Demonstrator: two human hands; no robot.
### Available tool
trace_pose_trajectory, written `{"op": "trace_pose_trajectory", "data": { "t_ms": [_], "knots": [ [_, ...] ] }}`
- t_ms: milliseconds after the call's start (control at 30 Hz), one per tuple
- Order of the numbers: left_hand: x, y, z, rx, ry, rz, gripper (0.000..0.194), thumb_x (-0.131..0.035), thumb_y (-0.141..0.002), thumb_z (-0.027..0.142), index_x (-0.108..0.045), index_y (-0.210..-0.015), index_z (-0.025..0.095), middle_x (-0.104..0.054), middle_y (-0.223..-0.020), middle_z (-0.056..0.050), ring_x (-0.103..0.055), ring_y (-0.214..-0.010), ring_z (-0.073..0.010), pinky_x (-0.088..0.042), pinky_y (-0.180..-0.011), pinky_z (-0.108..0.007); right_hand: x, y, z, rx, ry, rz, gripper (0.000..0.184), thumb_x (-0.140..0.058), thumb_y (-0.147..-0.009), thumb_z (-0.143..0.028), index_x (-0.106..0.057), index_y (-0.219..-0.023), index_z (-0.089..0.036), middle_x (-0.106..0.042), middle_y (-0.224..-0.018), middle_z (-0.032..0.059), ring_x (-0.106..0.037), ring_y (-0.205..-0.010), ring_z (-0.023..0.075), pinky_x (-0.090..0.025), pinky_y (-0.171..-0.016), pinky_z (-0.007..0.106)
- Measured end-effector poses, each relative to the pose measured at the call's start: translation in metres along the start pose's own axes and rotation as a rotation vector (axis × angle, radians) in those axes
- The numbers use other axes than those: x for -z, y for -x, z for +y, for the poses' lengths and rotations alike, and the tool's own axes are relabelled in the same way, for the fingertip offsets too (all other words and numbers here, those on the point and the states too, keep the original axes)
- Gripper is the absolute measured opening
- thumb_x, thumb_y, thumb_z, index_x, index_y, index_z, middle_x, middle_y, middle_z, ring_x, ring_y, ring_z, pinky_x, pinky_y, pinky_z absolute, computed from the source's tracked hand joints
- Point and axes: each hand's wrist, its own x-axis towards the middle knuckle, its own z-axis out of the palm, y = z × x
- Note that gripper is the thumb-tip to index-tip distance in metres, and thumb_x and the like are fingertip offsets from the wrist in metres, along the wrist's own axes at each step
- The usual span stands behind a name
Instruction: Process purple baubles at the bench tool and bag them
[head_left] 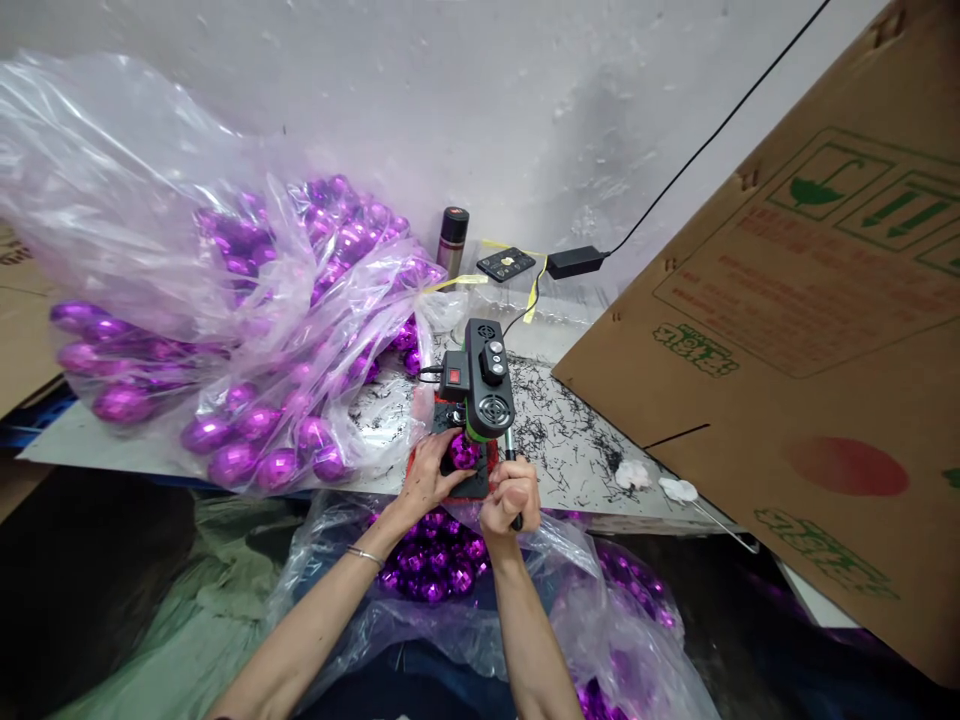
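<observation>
Head view: lever [510, 442] lengthwise, tip [517, 523] nearest

A large cardboard box [780, 340] leans in at the right, printed with a green umbrella, arrows and a red oval. Behind the desk [574, 492], by the pale wall [450, 100], a dark-capped bottle [451, 242] stands near a flat black device [506, 264]. A white tuft [634, 474] lies near the box; more cardboard [26, 330] shows at far left, greenish sheeting [217, 570] below.
</observation>
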Motion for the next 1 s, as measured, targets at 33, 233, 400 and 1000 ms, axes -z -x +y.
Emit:
{"op": "trace_pose_trajectory", "data": {
  "t_ms": [33,233,400,1000],
  "knots": [
    [0.000,0.000,0.000,0.000,-0.002,0.001,0.060,-0.081,-0.094,0.047,-0.063,-0.145,0.021,-0.077,-0.131,-0.015,-0.073,-0.123,-0.0353,-0.058,-0.107,-0.053,0.000,0.001,0.000,-0.002,0.001,0.004,0.042,-0.035,-0.113,-0.031,-0.044,-0.072,-0.026,-0.051,-0.069,-0.0047,-0.053,-0.061,0.0130,-0.056,-0.078,0.036],
    [-0.002,0.002,0.000,-0.013,0.018,0.008,0.062,-0.084,-0.092,0.043,-0.062,-0.145,0.019,-0.076,-0.134,-0.017,-0.073,-0.125,-0.0364,-0.058,-0.108,-0.054,0.003,0.010,0.004,-0.023,0.028,-0.043,0.043,-0.035,-0.113,-0.031,-0.045,-0.072,-0.025,-0.056,-0.070,-0.0038,-0.059,-0.062,0.0138,-0.055,-0.078,0.037],
    [-0.006,-0.002,-0.002,-0.022,0.050,0.002,0.066,-0.087,-0.089,0.038,-0.060,-0.147,0.018,-0.075,-0.137,-0.019,-0.072,-0.128,-0.0375,-0.057,-0.110,-0.057,0.005,-0.014,-0.007,-0.023,-0.031,-0.016,0.045,-0.041,-0.110,-0.025,-0.046,-0.066,-0.024,-0.053,-0.065,-0.0040,-0.053,-0.058,0.0128,-0.048,-0.065,0.032],
    [0.072,-0.040,0.014,0.257,-0.014,0.194,0.036,-0.048,-0.111,0.035,-0.068,-0.137,0.021,-0.074,-0.139,-0.015,-0.072,-0.130,-0.0293,-0.056,-0.114,-0.048,0.007,-0.047,-0.033,-0.086,-0.044,-0.081,0.039,-0.046,-0.109,-0.019,-0.051,-0.071,-0.023,-0.054,-0.066,-0.0036,-0.052,-0.061,0.0141,-0.038,-0.059,0.030]
  ]
}}
